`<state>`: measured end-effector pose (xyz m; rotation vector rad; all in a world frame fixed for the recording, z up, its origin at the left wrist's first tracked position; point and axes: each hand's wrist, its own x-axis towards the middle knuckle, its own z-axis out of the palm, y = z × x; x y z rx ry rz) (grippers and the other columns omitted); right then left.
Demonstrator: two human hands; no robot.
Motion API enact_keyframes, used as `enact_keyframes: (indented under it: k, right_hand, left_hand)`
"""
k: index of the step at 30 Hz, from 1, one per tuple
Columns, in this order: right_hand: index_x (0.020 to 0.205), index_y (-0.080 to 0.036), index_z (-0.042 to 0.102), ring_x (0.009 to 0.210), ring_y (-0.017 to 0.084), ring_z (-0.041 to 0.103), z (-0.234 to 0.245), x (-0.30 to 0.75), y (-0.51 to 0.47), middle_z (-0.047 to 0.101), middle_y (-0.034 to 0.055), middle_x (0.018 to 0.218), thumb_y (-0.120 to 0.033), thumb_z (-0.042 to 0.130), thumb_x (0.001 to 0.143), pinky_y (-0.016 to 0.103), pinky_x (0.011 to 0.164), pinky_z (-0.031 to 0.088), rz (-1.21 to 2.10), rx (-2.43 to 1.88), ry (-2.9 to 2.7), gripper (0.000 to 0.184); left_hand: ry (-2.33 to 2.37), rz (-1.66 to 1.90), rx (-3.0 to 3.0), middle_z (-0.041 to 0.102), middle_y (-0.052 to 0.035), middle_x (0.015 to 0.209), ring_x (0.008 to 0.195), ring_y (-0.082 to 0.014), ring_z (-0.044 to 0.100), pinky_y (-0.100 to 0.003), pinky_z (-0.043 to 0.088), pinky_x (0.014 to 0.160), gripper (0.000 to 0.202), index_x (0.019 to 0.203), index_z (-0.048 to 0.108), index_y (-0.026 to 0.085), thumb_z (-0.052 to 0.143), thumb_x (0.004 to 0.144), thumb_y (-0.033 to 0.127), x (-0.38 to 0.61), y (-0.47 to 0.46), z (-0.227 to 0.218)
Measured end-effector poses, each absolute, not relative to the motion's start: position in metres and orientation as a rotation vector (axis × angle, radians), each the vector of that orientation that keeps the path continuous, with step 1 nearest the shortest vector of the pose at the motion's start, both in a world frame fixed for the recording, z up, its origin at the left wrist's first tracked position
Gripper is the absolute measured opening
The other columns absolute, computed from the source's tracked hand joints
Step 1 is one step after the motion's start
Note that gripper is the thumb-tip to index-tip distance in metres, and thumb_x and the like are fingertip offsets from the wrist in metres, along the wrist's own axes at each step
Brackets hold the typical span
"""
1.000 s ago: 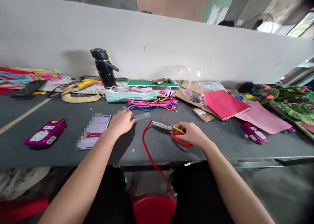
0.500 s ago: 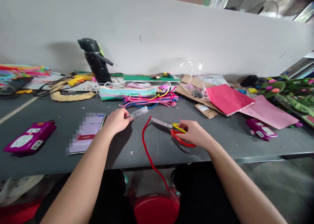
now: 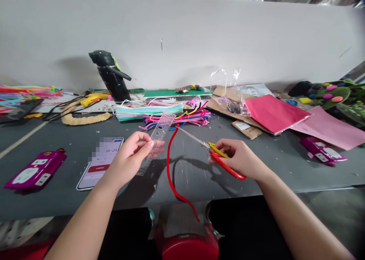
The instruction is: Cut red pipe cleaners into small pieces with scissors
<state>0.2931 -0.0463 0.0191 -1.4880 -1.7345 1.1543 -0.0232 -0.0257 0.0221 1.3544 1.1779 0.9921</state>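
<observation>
My left hand (image 3: 131,153) pinches a clear plastic ruler (image 3: 159,132) and holds it tilted above the grey table (image 3: 71,138). My right hand (image 3: 242,159) grips the red-and-yellow handles of a pair of scissors (image 3: 212,149), lifted off the table with the blades pointing up and left. A long red pipe cleaner (image 3: 171,168) rises to the scissor tips and trails down over the table's front edge toward my lap.
A phone (image 3: 101,163) lies left of my left hand, a magenta case (image 3: 35,170) further left. Behind are a pile of coloured pipe cleaners (image 3: 178,117), stacked paper, a black bottle (image 3: 111,75), red and pink sheets (image 3: 273,113), another magenta case (image 3: 323,153).
Both hands rose off the table: the left lifted the ruler and tilted it upright, the right raised the scissors with the red pipe cleaner's end coming up at the blade tips.
</observation>
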Motion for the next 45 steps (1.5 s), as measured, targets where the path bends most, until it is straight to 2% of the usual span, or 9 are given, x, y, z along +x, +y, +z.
enact_keyframes:
  k: [5, 9, 11, 17, 21, 26, 36, 45]
  right_hand:
    - [0.084, -0.019, 0.065, 0.067, 0.02, 0.064, 0.02, 0.291, -0.047, 0.071, 0.0041, 0.075, -0.045, 0.08, 0.067, 0.026, 0.056, 0.047, 1.154, -1.46, -1.712, 0.035]
    - [0.083, -0.019, 0.064, 0.065, 0.019, 0.063, 0.021, 0.29, -0.049, 0.07, 0.0038, 0.073, -0.047, 0.08, 0.067, 0.026, 0.054, 0.046, 1.16, -1.446, -1.705, 0.036]
    - [0.083, -0.019, 0.064, 0.065, 0.018, 0.063, 0.021, 0.29, -0.049, 0.07, 0.0032, 0.072, -0.047, 0.08, 0.066, 0.026, 0.054, 0.046, 1.158, -1.446, -1.695, 0.036]
    - [0.083, -0.019, 0.065, 0.063, 0.017, 0.061, 0.019, 0.289, -0.048, 0.069, 0.0022, 0.071, -0.041, 0.081, 0.067, 0.024, 0.053, 0.044, 1.172, -1.46, -1.681, 0.032]
    - [0.083, -0.018, 0.066, 0.062, 0.016, 0.061, 0.018, 0.286, -0.048, 0.069, 0.0027, 0.071, -0.041, 0.081, 0.067, 0.024, 0.052, 0.044, 1.165, -1.459, -1.682, 0.032]
    - [0.082, -0.018, 0.065, 0.058, 0.015, 0.059, 0.016, 0.283, -0.048, 0.068, 0.0024, 0.068, -0.043, 0.081, 0.066, 0.022, 0.049, 0.042, 1.168, -1.48, -1.668, 0.034]
    - [0.08, -0.019, 0.066, 0.055, 0.013, 0.056, 0.016, 0.284, -0.048, 0.065, -0.0004, 0.063, -0.046, 0.081, 0.066, 0.022, 0.047, 0.039, 1.161, -1.486, -1.672, 0.034]
    - [0.081, -0.018, 0.067, 0.059, 0.014, 0.057, 0.014, 0.287, -0.048, 0.064, 0.0005, 0.066, -0.046, 0.08, 0.067, 0.023, 0.05, 0.04, 1.159, -1.479, -1.666, 0.034]
  left_hand:
    - [1.148, 0.953, 1.282, 0.071, -0.0054, 0.103, 0.09, -0.0218, 0.07, -0.034, 0.056, 0.078, 0.024, 0.098, 0.052, 0.024, 0.062, 0.086, 0.042, -0.015, -0.031, 0.021]
    - [1.044, 0.925, 1.211, 0.069, -0.0099, 0.112, 0.092, -0.026, 0.07, -0.04, 0.057, 0.081, 0.038, 0.118, 0.052, 0.025, 0.062, 0.085, 0.041, -0.009, -0.035, 0.025]
    - [1.033, 0.934, 1.218, 0.068, -0.0108, 0.115, 0.089, -0.0257, 0.07, -0.04, 0.057, 0.078, 0.042, 0.124, 0.052, 0.025, 0.062, 0.086, 0.039, -0.008, -0.036, 0.025]
    - [1.04, 0.975, 1.223, 0.066, -0.009, 0.119, 0.087, -0.0202, 0.067, -0.033, 0.056, 0.073, 0.03, 0.113, 0.055, 0.023, 0.06, 0.088, 0.039, -0.002, -0.037, 0.024]
    - [1.122, 0.994, 1.255, 0.07, -0.0073, 0.108, 0.089, -0.0195, 0.066, -0.027, 0.054, 0.066, 0.035, 0.108, 0.054, 0.023, 0.07, 0.081, 0.038, 0.005, -0.036, 0.02]
    - [1.205, 1.004, 1.268, 0.072, -0.0059, 0.093, 0.077, -0.019, 0.067, -0.029, 0.052, 0.064, 0.04, 0.106, 0.053, 0.021, 0.074, 0.076, 0.038, 0.01, -0.036, 0.016]
    - [1.208, 0.981, 1.334, 0.073, -0.0073, 0.096, 0.076, -0.0201, 0.069, -0.031, 0.054, 0.067, 0.033, 0.101, 0.055, 0.022, 0.069, 0.08, 0.042, 0.011, -0.038, 0.019]
    - [1.212, 0.997, 1.351, 0.073, -0.0067, 0.095, 0.072, -0.0175, 0.067, -0.03, 0.053, 0.067, 0.029, 0.102, 0.054, 0.022, 0.067, 0.082, 0.04, 0.011, -0.039, 0.018]
